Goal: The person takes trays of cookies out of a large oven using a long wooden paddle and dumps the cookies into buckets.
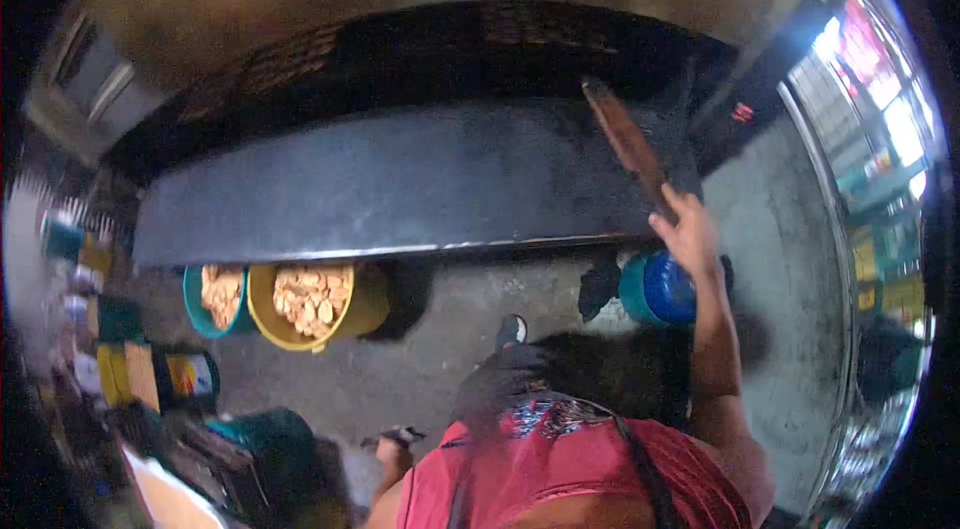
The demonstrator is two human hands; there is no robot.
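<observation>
My right hand [682, 229] grips a long reddish-brown wooden paddle [625, 139], angled up and left over the right end of a wide dark metal counter [400, 184], with its tip near the dark openings behind. My left hand [393, 451] hangs low beside my body, closed around something dark and small that I cannot make out. A yellow bucket [369, 304] and a teal bucket [205, 322], both holding pale brown pieces like bread, stand on the floor under the counter's left part.
A blue and teal drum [660, 284] stands under the counter's right end, beside a dark bundle [600, 284]. Stacked yellow and green containers [115, 369] line the left side, with a dark teal bin [260, 439] lower down. A bright barred opening [895, 119] is at right.
</observation>
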